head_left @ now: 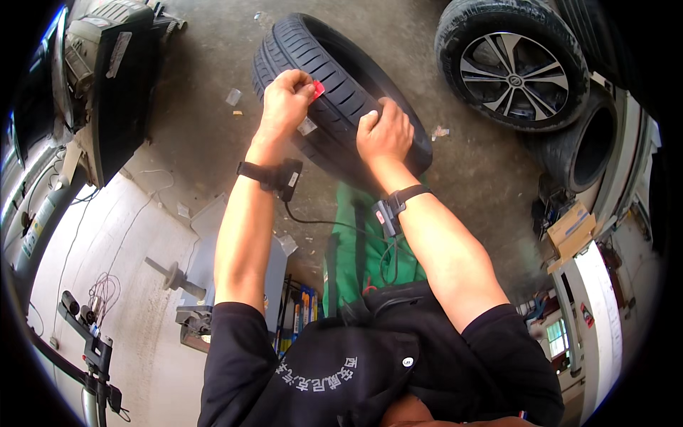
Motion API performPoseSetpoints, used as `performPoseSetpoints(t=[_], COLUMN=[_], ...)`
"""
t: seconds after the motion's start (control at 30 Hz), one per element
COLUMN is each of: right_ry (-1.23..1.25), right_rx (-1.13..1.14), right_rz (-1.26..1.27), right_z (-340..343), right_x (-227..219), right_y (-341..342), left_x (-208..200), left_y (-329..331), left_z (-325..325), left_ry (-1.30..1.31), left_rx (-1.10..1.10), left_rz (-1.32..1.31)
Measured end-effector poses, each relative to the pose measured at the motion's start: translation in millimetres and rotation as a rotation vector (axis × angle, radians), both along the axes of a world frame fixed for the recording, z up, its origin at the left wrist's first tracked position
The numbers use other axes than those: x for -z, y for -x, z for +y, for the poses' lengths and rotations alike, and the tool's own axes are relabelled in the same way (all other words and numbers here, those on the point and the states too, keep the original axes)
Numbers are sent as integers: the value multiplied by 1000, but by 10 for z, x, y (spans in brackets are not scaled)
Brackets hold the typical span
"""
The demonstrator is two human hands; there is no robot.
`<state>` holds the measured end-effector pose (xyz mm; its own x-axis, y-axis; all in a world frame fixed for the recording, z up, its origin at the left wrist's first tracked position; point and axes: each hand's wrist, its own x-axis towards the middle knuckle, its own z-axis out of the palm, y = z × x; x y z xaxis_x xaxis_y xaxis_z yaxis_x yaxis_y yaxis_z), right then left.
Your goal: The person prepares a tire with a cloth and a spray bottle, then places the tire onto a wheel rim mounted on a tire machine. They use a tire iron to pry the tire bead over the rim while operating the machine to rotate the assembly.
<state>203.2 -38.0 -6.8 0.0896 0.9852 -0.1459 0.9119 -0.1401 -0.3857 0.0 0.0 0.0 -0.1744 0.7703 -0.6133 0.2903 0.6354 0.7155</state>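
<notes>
Floor [206, 64]: grey, beneath the black tyre [340, 96]
Left hand [287, 103]: pinched on red tag [319, 90] at the tyre's tread
Right hand [385, 136]: curled on the tyre's edge
Spoked wheel [514, 80]: right of the tyre

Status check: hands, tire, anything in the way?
Left hand pinching red tag over the tread. Right hand on the tire. No rim visible in tire. Spoked wheel off right, apart from it.

Left hand [287, 99] pinching red tag [319, 89], right hand [388, 136] on black tire [295, 51]
</notes>
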Motion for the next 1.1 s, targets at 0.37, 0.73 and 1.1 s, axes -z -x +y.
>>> performPoseSetpoints(t=[0.37,0.73,1.1], right_ry=[4,-2,-5], right_rx=[-3,-2,-2], right_rz=[-7,22,5], right_z=[24,33,40], right_x=[-32,19,30], right_y=[-43,-57,-72], left_x=[-97,-166,-158], left_y=[122,315,318], left_z=[84,-22,-115], left_ry=[75,73,150], left_rx=[-17,11,-226], left_rz=[-360,-483,-744])
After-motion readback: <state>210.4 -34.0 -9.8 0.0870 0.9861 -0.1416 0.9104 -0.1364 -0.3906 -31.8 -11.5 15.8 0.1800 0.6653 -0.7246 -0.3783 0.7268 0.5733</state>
